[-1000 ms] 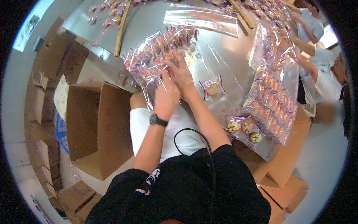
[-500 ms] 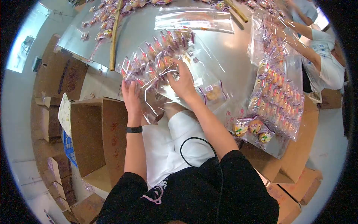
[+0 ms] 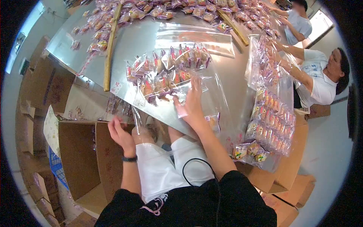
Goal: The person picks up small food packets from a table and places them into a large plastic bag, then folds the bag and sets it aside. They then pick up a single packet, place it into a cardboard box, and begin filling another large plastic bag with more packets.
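A large clear plastic bag [image 3: 216, 90] lies on the metal table in front of me, with rows of individually wrapped pastries [image 3: 162, 81] inside it. My right hand [image 3: 191, 105] rests on the bag at the near side of the rows, fingers stretched forward and thumb apart. My left hand [image 3: 121, 135] is off the bag, in the air beyond the table's near edge, with its fingers loosely extended and nothing visible in it. A single wrapped pastry [image 3: 214, 122] lies right of my right wrist.
Stacked clear bags [image 3: 196, 39] lie farther back, between two wooden sticks [image 3: 110, 56]. Loose wrapped pastries [image 3: 162, 13] cover the far side. Another filled bag [image 3: 273, 121] is at right, where a co-worker [image 3: 321, 77] reaches in. An open cardboard box [image 3: 81, 162] stands at left.
My left hand has let go of the bag and moved down and left. My right hand now lies flatter on the bag. The pastry rows are more spread out, and the view has shifted.
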The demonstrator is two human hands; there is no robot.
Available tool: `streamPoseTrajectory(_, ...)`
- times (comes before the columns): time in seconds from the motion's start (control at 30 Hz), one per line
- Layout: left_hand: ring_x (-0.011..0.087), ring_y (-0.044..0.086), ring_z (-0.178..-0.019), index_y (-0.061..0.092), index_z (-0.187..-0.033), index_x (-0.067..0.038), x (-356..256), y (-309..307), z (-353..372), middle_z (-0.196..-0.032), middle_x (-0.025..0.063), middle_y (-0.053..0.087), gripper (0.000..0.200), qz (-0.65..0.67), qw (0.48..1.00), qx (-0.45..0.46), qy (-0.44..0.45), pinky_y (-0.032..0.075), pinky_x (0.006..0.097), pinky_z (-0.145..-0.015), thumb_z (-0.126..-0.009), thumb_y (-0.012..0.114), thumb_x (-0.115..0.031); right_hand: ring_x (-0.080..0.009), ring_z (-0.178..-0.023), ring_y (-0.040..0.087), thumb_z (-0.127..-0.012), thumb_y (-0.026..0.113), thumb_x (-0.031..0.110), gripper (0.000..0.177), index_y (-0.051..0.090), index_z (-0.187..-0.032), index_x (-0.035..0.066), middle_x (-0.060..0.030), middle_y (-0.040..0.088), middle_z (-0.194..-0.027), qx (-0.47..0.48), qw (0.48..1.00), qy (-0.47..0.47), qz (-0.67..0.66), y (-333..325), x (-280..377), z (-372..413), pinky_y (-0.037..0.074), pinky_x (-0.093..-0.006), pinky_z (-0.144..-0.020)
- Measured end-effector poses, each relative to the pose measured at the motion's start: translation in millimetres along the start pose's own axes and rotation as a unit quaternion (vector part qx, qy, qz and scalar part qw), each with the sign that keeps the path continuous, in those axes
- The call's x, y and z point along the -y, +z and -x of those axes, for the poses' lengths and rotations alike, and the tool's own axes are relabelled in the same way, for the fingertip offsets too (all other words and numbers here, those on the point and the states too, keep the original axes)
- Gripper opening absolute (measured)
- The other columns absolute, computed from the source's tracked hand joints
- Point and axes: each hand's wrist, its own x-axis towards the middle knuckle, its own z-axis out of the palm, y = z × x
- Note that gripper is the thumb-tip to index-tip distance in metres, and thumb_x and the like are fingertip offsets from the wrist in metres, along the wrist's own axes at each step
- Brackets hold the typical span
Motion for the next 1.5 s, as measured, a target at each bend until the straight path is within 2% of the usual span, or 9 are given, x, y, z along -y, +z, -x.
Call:
streamPoseTrajectory(0.07,0.0158,0.058,-0.087,0.063,-0.104,0.0,31.5,-35.7,39.4,-0.097,0.0063,0.063,0.011,-0.128,0.978,0.073,0.146,0.048,0.0306,-0.076,-0.099,0.06,-0.009,-0.0517,-0.153,0.013,-0.085,0.077,0.027,0.09,0.031,-0.151,-0.014,-0.037,0.018,-0.161,0.026,0.998,-0.047,0.028,1.6,-0.6,13.3,0.012,-0.0552,-0.127)
streamPoseTrajectory(0.17,0.0379,0.056,-0.108,0.063,-0.105,0.002,48.6,-70.2,87.5,-0.108,0.018,0.062,0.028,-0.384,0.886,0.24,0.099,0.043,0.0492,-0.098,-0.088,0.071,-0.019,-0.0549,-0.151,0.013,-0.087,0.076,0.031,0.086,0.036,-0.15,-0.01,-0.0375,0.019,-0.161,0.024,0.999,-0.044,0.008,4.2,16.4,18.3,0.015,-0.057,-0.125)
streamPoseTrajectory(0.3,0.0395,0.057,-0.102,0.064,-0.108,-0.001,41.3,-43.2,96.2,-0.11,0.0211,0.059,0.029,-0.468,0.839,0.186,0.207,0.047,0.047,-0.094,-0.084,0.072,-0.014,-0.0537,-0.144,0.027,-0.082,0.074,0.014,0.079,0.038,-0.151,-0.002,-0.0364,0.026,-0.157,-0.007,0.999,-0.014,-0.029,18.8,3.4,7.6,0.026,-0.0568,-0.12)
streamPoseTrajectory(0.43,0.0375,0.062,-0.099,0.067,-0.104,-0.001,34.2,-42.9,77.6,-0.101,0.0189,0.064,0.023,-0.253,0.923,0.229,0.175,0.051,0.0439,-0.09,-0.081,0.071,-0.002,-0.0444,-0.136,0.043,-0.079,0.068,0.001,0.073,0.044,-0.148,0.004,-0.0251,0.044,-0.148,-0.055,0.998,-0.011,0.023,9.5,4.1,-11.4,0.035,-0.0523,-0.114)
streamPoseTrajectory(0.6,0.0332,0.07,-0.098,0.072,-0.105,-0.001,-47.4,-30.1,146.9,-0.104,0.0161,0.073,0.029,-0.045,0.819,0.398,0.41,0.057,0.04,-0.084,-0.076,0.068,0.004,-0.042,-0.134,0.048,-0.089,0.066,0.005,0.055,0.051,-0.141,0.007,-0.0226,0.051,-0.143,-0.112,0.991,-0.018,-0.072,18.8,1.8,-13.0,0.038,-0.0508,-0.112)
streamPoseTrajectory(0.8,0.0458,0.037,-0.145,0.039,-0.148,0.011,-51.6,74.4,168.2,-0.153,0.0308,0.042,0.059,-0.195,0.922,0.297,0.152,0.031,0.0498,-0.119,-0.097,0.061,-0.01,-0.0413,-0.13,0.051,-0.097,0.062,0.017,0.045,0.053,-0.138,0.005,-0.0217,0.056,-0.138,-0.133,0.987,0.008,-0.091,25.6,0.9,-17.3,0.039,-0.0481,-0.11)
streamPoseTrajectory(0.87,0.0384,0.039,-0.146,0.028,-0.156,0.007,-23.7,108.8,150.7,-0.161,0.0271,0.032,0.067,-0.229,0.938,0.219,0.141,0.042,0.0425,-0.112,-0.096,0.058,-0.002,-0.0413,-0.13,0.051,-0.1,0.059,0.022,0.043,0.052,-0.138,0.003,-0.0221,0.056,-0.138,-0.135,0.984,0.039,-0.112,31.9,0.4,-16.8,0.04,-0.0476,-0.11)
streamPoseTrajectory(1.07,0.0348,0.058,-0.109,0.023,-0.157,0.005,-22.7,162.4,98.5,-0.141,0.0277,0.044,0.067,0.05,0.998,0.031,0.008,0.046,0.0454,-0.103,-0.097,0.053,0.0,-0.0418,-0.123,0.053,-0.093,0.061,0.018,0.051,0.05,-0.14,0.002,-0.0239,0.055,-0.132,-0.113,0.988,0.009,-0.107,28.4,-0.1,-16.0,0.041,-0.05,-0.106)
streamPoseTrajectory(1.5,0.0195,0.066,-0.091,0.05,-0.127,0.0,-7.5,176.0,35.2,-0.106,0.0126,0.067,0.051,0.19,0.946,-0.141,-0.221,0.054,0.0326,-0.076,-0.091,0.077,-0.025,-0.0403,-0.123,0.053,-0.079,0.063,0.008,0.066,0.045,-0.142,0.0,-0.0249,0.05,-0.136,-0.102,0.993,-0.054,0.039,36.8,-1.4,-13.5,0.042,-0.05,-0.104)
